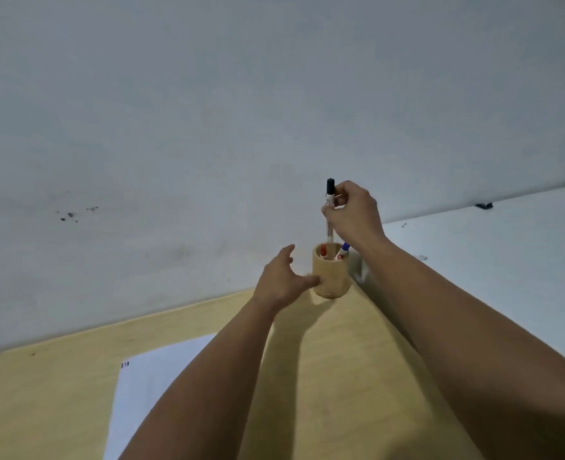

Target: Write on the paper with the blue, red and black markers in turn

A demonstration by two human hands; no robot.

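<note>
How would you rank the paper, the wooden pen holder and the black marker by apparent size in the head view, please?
1. paper, largest, though nearest the camera and partly covered by an arm
2. wooden pen holder
3. black marker, smallest; its lower end is inside the holder

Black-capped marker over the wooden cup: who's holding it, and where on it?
The right hand pinches the black-capped marker on its upper barrel, just below the cap. The left hand steadies the round wooden cup.
</note>
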